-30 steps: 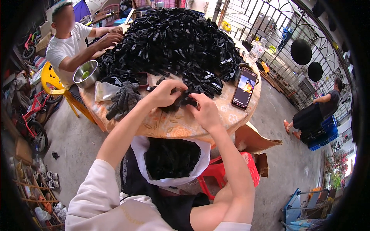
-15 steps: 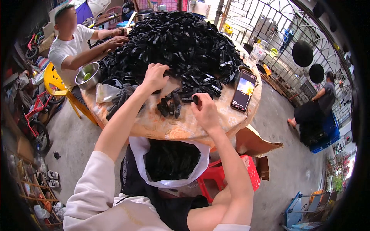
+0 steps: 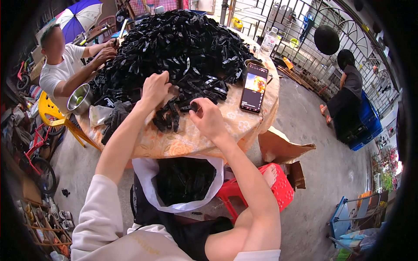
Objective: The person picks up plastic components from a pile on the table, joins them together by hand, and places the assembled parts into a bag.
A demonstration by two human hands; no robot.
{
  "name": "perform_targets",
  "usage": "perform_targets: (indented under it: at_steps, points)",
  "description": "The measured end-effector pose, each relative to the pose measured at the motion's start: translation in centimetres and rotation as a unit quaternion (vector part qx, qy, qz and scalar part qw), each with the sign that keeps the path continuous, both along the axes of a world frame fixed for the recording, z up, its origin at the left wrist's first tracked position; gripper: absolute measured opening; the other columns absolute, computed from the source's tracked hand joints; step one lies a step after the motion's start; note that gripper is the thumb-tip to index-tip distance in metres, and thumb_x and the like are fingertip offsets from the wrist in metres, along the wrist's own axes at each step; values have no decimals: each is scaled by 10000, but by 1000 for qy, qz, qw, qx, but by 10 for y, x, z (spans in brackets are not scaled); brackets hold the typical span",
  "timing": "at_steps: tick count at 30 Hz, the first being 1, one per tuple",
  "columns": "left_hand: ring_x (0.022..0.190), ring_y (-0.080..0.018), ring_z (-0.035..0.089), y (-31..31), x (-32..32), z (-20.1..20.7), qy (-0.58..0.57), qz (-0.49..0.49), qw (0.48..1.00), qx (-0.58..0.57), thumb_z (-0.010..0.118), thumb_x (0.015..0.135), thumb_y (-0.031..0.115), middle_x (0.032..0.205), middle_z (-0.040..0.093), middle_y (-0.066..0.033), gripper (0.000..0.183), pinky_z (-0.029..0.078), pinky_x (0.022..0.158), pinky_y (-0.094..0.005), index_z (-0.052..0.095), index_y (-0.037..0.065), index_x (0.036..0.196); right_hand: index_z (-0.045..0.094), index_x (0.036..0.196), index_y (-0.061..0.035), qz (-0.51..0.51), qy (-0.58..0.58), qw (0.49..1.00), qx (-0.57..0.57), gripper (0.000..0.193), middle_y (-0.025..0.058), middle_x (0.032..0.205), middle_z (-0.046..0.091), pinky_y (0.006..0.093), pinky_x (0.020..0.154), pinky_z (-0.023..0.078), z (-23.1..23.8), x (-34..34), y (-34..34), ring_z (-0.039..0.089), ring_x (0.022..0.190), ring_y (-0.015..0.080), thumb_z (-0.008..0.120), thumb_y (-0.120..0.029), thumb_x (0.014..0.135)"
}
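A large heap of small black plastic pieces (image 3: pixel 174 52) covers most of a table with a flowered orange cloth (image 3: pixel 180 145). My left hand (image 3: pixel 153 89) rests at the heap's near edge, fingers bent and closed; what they hold, if anything, is hidden. To its right, my right hand (image 3: pixel 209 117) pinches a small black plastic piece (image 3: pixel 194 105) between thumb and fingers, just above the cloth. Between and below my hands lies a small loose cluster of black pieces (image 3: pixel 166 118). Under the table edge, a white sack (image 3: pixel 146 176) stands open with black pieces inside.
A phone (image 3: pixel 254 88) leans upright right of the heap, near a clear bottle (image 3: pixel 269 41). At left, a co-worker (image 3: pixel 65 65) reaches into the heap beside a metal bowl (image 3: pixel 79 98). A red stool (image 3: pixel 278 191) and cardboard (image 3: pixel 283 148) stand at right. Another person (image 3: pixel 348 91) is farther right.
My view has swung right, so the scene sits farther left in the picture. The black piece in my right hand has turned and now looks shorter. My left hand stays at the heap's edge.
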State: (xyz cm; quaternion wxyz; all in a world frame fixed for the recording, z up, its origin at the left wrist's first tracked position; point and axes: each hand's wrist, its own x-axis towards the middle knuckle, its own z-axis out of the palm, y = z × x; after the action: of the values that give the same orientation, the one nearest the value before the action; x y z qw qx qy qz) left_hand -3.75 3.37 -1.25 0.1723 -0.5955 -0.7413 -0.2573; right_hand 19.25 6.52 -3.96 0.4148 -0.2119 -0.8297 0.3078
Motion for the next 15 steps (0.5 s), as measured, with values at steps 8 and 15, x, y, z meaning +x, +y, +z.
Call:
perform_targets:
  at_steps: [8, 15]
  points:
    - [599, -94, 599, -14, 9, 8, -469, -181, 853, 137, 515, 882, -52, 699, 587, -30, 262, 458, 516, -216, 602, 30, 1116, 637, 1058, -14, 26, 1, 994, -108, 276, 95, 843, 647, 276, 579, 506, 8, 1, -3, 619, 693, 124, 704, -13, 790]
    - [626, -19, 514, -28, 25, 6, -494, -183, 829, 186, 684, 887, 102, 727, 632, 33, 126, 396, 549, -183, 711, -19, 906, 678, 1015, -3, -36, -29, 999, 4, 244, 108, 844, 663, 254, 580, 502, 9, 5, -5, 623, 657, 173, 720, -43, 779]
